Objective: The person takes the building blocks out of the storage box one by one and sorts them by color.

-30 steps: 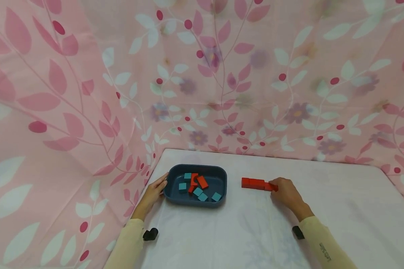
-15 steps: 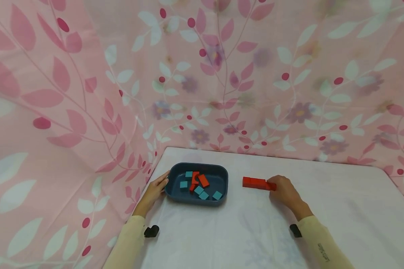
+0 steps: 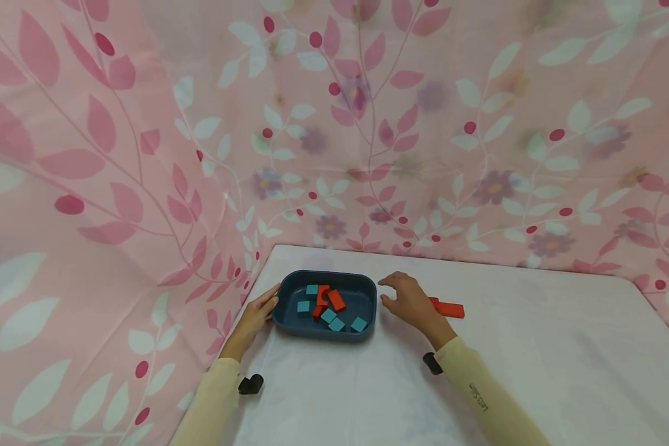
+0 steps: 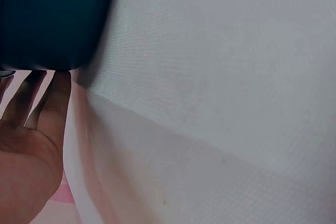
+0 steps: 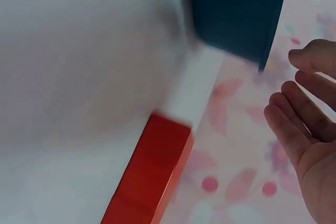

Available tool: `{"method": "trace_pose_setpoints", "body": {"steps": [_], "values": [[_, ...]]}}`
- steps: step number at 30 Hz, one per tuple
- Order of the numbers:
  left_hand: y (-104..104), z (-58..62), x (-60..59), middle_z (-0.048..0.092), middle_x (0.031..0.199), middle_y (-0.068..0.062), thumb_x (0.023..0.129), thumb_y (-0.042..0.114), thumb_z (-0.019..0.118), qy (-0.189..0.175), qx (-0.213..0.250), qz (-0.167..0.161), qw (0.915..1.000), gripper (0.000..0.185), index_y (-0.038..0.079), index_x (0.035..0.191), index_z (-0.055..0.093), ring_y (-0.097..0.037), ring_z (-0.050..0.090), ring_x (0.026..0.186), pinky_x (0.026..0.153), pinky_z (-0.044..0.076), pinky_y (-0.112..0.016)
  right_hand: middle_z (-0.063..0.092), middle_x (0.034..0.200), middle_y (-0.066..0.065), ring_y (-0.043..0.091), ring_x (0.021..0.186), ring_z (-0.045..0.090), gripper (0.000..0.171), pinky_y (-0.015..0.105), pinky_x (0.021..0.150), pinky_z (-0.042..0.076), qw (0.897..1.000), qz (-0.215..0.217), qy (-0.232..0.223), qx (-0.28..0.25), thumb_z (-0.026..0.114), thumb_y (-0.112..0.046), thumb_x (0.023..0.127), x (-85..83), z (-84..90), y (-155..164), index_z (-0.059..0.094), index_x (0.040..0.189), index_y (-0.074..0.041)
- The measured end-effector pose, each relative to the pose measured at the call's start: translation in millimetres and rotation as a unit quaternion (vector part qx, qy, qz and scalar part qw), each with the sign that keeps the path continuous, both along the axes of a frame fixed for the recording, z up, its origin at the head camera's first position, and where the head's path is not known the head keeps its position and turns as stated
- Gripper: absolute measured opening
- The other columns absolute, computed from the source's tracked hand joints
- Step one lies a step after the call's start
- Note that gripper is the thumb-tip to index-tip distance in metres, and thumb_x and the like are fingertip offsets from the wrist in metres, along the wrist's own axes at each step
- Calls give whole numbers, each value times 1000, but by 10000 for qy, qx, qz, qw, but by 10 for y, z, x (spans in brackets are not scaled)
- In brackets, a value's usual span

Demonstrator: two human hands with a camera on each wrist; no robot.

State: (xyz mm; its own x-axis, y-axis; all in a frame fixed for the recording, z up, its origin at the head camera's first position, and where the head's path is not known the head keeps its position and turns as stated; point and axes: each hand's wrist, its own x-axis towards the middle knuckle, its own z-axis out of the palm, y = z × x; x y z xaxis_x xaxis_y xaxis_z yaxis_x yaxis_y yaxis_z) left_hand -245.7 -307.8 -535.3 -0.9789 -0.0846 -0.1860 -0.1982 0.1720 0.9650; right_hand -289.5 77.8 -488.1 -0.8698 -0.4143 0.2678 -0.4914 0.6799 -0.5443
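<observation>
Two lines of small dark print run along the cream right sleeve [image 3: 482,396], too small to read; nothing else in view carries writing. A smooth, dark blue tray [image 3: 368,291] with rounded corners and a raised rim sits on the worktop [image 3: 535,371], which is covered in a pale, finely woven cloth. Inside the tray lie flat teal blocks [image 3: 359,324] and red blocks [image 3: 336,300], all matte with square edges, jumbled together. The left hand [image 3: 254,317] rests with straight fingers against the tray's left outer wall, touching it. The right hand [image 3: 409,301] hovers just beside the tray's right end, fingers loosely spread and holding nothing. Behind that hand a row of red blocks [image 3: 449,308] lies end to end on the worktop, partly hidden by it. Pink fabric printed with leaves, berries and faint purple flowers [image 3: 493,186] hangs behind and to the left, closing in the worktop.
</observation>
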Motion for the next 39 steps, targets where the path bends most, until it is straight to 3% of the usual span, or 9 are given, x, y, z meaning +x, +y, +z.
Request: {"method": "trace_pose_setpoints", "body": {"steps": [11,18,22,27,30,37,39], "values": [[4,-35,13,40,152,-8,102,29,51,145,162,-32,9998,44,28,146,47,-30,45,131,103,40,-49,68,108,12,23,99,61,33,41,92,51,9943,948,-412,268,73,-15,87,-155,-28,-756,69,115,1],[-18,-59,21,40,151,-9,102,29,53,109,191,-58,9997,45,28,147,47,-32,47,129,101,41,-50,68,108,16,22,94,60,31,41,88,52,9914,1011,-715,419,73,-14,88,-225,-103,-997,69,113,5],[-30,-62,8,40,151,-10,102,30,52,184,147,-33,9997,45,28,147,47,-31,46,130,101,42,-49,69,95,11,19,81,60,24,33,74,54,9925,826,-738,513,74,-13,85,-274,-157,-1101,71,104,2],[-20,-66,-2,41,151,-8,101,31,54,79,165,59,9998,45,30,146,48,-29,46,130,101,43,-47,58,69,3,16,59,50,20,26,53,44,9888,309,-1266,721,78,-19,82,-267,-213,-1189,67,84,-3],[-13,-63,2,41,151,-7,100,31,55,58,156,97,9998,45,30,145,49,-29,45,131,101,43,-47,55,66,3,16,57,50,24,26,51,44,9874,121,-1370,785,78,-23,81,-246,-242,-1229,64,82,-3],[-20,-54,29,39,152,-7,101,32,54,120,203,36,9997,45,29,146,48,-30,42,134,103,40,-50,57,70,2,16,60,52,26,26,57,48,9901,-49,-1063,911,79,-23,82,-242,-335,-1295,66,89,-1],[-11,11,57,37,153,-9,102,29,52,65,256,-51,9996,46,26,147,46,-31,40,135,103,38,-51,58,70,1,16,61,52,25,26,58,48,9906,-73,-1035,895,79,-22,82,-248,-353,-1301,67,89,-1]]}}
